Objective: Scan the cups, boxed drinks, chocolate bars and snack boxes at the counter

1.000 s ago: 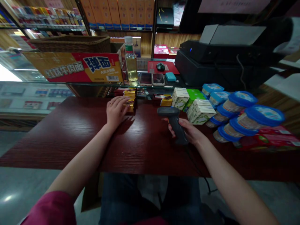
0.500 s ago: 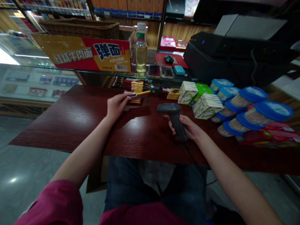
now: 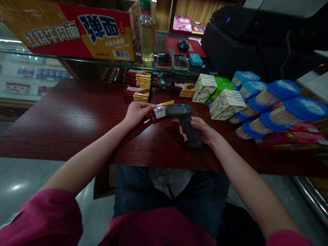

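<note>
Hands (image 3: 137,112) (image 3: 204,130) have drawn closer, gripping packet (image 3: 159,113) and scanner (image 3: 189,124) over the glossy wood-grained counter (image 3: 84,124).

The scanner (image 3: 190,130) looks smooth plastic, with a glossy wood-grained counter (image 3: 146,150) beneath it, a shiny film-wrapped packet (image 3: 160,113) at its left and smooth plastic lids (image 3: 284,89) to its right

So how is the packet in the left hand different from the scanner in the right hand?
The packet is shiny dark red and yellow, while the scanner is dark grey. The packet is flat, but the scanner has a thick head on a handle. The scanner has a cord at its handle's bottom; the packet shows none. Both are held up by one hand each.
</note>
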Demonstrator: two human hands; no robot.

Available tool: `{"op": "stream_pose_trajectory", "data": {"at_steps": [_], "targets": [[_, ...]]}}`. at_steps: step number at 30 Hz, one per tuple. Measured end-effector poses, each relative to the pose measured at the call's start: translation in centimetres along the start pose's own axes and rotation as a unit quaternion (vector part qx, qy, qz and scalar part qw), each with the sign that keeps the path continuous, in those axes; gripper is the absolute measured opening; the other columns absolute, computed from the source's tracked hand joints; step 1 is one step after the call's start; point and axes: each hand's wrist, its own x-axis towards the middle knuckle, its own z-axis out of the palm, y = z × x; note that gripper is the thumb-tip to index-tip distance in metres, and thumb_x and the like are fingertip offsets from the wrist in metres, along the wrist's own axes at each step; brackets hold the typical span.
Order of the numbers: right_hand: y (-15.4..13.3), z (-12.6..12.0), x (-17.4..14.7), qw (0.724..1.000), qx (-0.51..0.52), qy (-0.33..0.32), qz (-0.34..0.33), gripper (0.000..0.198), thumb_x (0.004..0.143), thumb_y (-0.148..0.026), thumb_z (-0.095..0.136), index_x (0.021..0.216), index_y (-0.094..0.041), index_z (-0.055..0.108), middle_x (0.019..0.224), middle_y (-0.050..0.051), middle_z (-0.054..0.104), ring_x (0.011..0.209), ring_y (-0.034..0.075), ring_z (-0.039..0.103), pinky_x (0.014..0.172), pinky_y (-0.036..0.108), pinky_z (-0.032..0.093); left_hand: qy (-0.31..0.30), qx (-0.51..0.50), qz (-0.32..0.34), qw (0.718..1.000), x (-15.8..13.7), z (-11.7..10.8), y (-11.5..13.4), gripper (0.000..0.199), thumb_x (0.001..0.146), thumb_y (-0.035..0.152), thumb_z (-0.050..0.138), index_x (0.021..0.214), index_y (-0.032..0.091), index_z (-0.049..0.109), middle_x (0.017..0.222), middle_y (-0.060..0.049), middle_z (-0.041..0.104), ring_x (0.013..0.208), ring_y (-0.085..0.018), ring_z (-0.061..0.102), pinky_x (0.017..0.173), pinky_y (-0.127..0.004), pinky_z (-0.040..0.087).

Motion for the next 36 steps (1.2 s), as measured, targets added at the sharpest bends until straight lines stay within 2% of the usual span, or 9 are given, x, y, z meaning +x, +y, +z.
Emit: {"op": "stream_pose_trajectory", "data": {"at_steps": [11, 14, 17, 20, 22, 25, 29, 32, 36], "targets": [[0.3, -0.4, 0.0, 1.0, -0.009, -0.028, 0.005, 0.06, 0.079, -0.05, 0.086, 0.121, -0.01, 0.07, 0.09, 0.01, 0.075, 0.068, 0.018, 0.071, 0.059, 0.032, 0.064, 0.003, 0.02, -0.006, 1.0, -0.2, 0.1, 0.4, 0.023, 0.087, 0.038, 0.074, 0.094, 0.019, 0.085, 0.075, -0.005, 0.078, 0.06, -0.016, 0.067, 0.058, -0.028, 0.055], [0.2, -0.4, 0.0, 0.999, -0.005, -0.031, 0.001, 0.059, 0.08, -0.049, 0.086, 0.12, -0.01, 0.069, 0.09, 0.01, 0.075, 0.067, 0.018, 0.071, 0.059, 0.032, 0.063, 0.003, 0.02, -0.005, 1.0, -0.1, 0.1, 0.4, 0.025, 0.086, 0.04, 0.075, 0.095, 0.019, 0.085, 0.076, -0.005, 0.079, 0.059, -0.015, 0.067, 0.057, -0.027, 0.054], [0.0, -0.4, 0.0, 1.0, 0.003, -0.03, -0.006, 0.058, 0.079, -0.047, 0.087, 0.12, -0.009, 0.069, 0.088, 0.01, 0.075, 0.067, 0.018, 0.071, 0.058, 0.03, 0.063, 0.003, 0.027, 0.005, 1.0, -0.3, 0.0, 0.6, 0.031, 0.085, 0.046, 0.076, 0.097, 0.019, 0.085, 0.083, -0.006, 0.081, 0.067, -0.019, 0.072, 0.06, -0.028, 0.057], [-0.2, -0.5, -0.1, 1.0, 0.013, -0.014, -0.024, 0.059, 0.079, -0.048, 0.086, 0.121, -0.01, 0.069, 0.086, 0.009, 0.075, 0.065, 0.017, 0.07, 0.056, 0.029, 0.062, 0.033, 0.071, 0.07, 0.994, -0.8, -0.1, 1.2, 0.03, 0.087, 0.047, 0.074, 0.1, 0.022, 0.085, 0.096, -0.005, 0.083, 0.086, -0.023, 0.077, 0.078, -0.032, 0.062], [-0.5, -0.7, -0.2, 0.999, 0.023, 0.006, -0.04, 0.061, 0.079, -0.049, 0.086, 0.124, -0.011, 0.069, 0.086, 0.008, 0.075, 0.065, 0.017, 0.069, 0.056, 0.028, 0.062, 0.061, 0.104, 0.129, 0.984, -1.1, 0.1, 1.8, 0.028, 0.09, 0.045, 0.072, 0.106, 0.025, 0.084, 0.106, -0.003, 0.082, 0.099, -0.024, 0.077, 0.091, -0.032, 0.06], [-0.9, -1.5, -0.2, 0.995, 0.042, 0.047, -0.076, 0.058, 0.081, -0.049, 0.084, 0.124, -0.013, 0.071, 0.086, 0.006, 0.074, 0.064, 0.015, 0.067, 0.056, 0.026, 0.06, 0.102, 0.138, 0.19, 0.967, -0.5, 0.9, 2.9, 0.027, 0.096, 0.04, 0.067, 0.114, 0.027, 0.082, 0.113, -0.002, 0.081, 0.104, -0.022, 0.076, 0.097, -0.031, 0.057], [-1.5, -3.2, -0.2, 0.988, 0.063, 0.087, -0.114, 0.048, 0.083, -0.049, 0.082, 0.116, -0.015, 0.075, 0.085, 0.005, 0.075, 0.064, 0.014, 0.068, 0.056, 0.024, 0.06, 0.123, 0.18, 0.259, 0.941, 2.8, 3.3, 4.1, 0.026, 0.101, 0.033, 0.061, 0.118, 0.027, 0.079, 0.117, -0.002, 0.08, 0.107, -0.021, 0.075, 0.101, -0.032, 0.056], [-1.9, -4.4, -0.8, 0.991, 0.059, 0.081, -0.088, 0.05, 0.082, -0.049, 0.084, 0.116, -0.014, 0.076, 0.087, 0.007, 0.076, 0.065, 0.015, 0.069, 0.058, 0.026, 0.062, 0.123, 0.192, 0.326, 0.918, 6.4, 5.8, 3.9, 0.026, 0.102, 0.029, 0.06, 0.122, 0.023, 0.076, 0.121, -0.006, 0.079, 0.113, -0.022, 0.074, 0.104, -0.036, 0.056], [-2.1, -5.4, -1.6, 0.995, 0.047, 0.071, -0.048, 0.049, 0.081, -0.05, 0.085, 0.112, -0.012, 0.077, 0.087, 0.008, 0.077, 0.065, 0.017, 0.071, 0.06, 0.029, 0.064, 0.076, 0.21, 0.372, 0.901, 10.0, 8.6, 2.1, 0.027, 0.102, 0.023, 0.057, 0.123, 0.02, 0.074, 0.127, -0.009, 0.076, 0.119, -0.022, 0.072, 0.107, -0.038, 0.056]]}}
